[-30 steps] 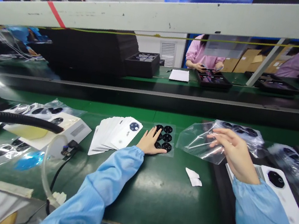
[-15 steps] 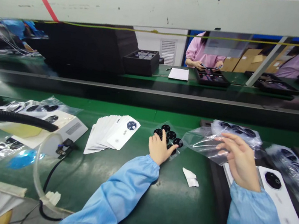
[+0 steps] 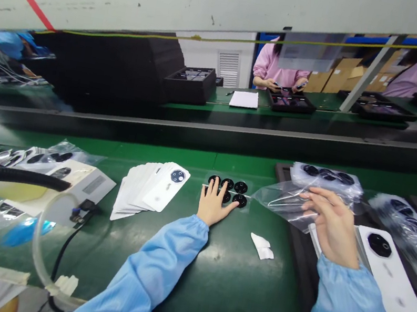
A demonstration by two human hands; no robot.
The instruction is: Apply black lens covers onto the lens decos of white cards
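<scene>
My left hand [image 3: 214, 206] rests with spread fingers on a clear sheet carrying several round black camera-lens pieces [image 3: 241, 187], laid on the green bench. Its fingertips cover some of those pieces. Farther right, my right hand [image 3: 333, 225] pinches a thin clear plastic film [image 3: 279, 201], raised above the bench, whose left end reaches close to the lens pieces. Left of my left hand lies a fanned stack of white phone back covers [image 3: 166, 186], the top one with a dark round camera area. A small torn white scrap [image 3: 262, 246] lies between my forearms.
At right, a dark tray [image 3: 299, 267] holds a white phone back [image 3: 392, 272]; bagged lens pieces [image 3: 409, 232] lie nearby. A white box [image 3: 95, 185], black hose [image 3: 9, 176] and clear tube [image 3: 38, 239] occupy the left. Across the bench, a person in pink handles parts over a black tray [image 3: 291, 105].
The sheet of lens pieces has turned from slanted to nearly square with the bench edge, and my left hand's fingers have spread over it. My right hand keeps its film, nearly still.
</scene>
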